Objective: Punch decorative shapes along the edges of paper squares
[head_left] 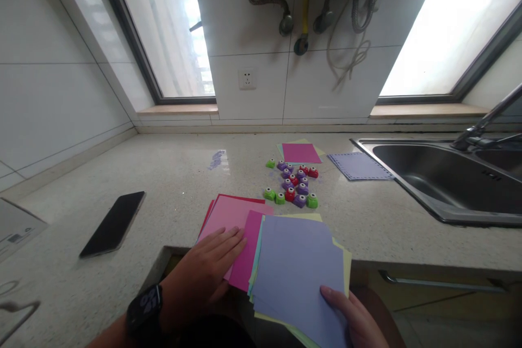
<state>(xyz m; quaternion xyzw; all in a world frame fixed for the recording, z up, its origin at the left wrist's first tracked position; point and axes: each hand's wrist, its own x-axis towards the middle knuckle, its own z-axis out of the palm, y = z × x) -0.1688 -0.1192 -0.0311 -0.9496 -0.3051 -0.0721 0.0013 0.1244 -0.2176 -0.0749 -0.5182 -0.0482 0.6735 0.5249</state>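
Left hand [207, 263] open on papers [236, 213]

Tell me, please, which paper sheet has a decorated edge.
It is the lavender sheet lying alone on the counter, beside the sink: small marks run along its border, while the other sheets show plain edges.

Phone [113, 224] left, punches [302, 188] behind papers [299, 266] (sink [432, 174] right).
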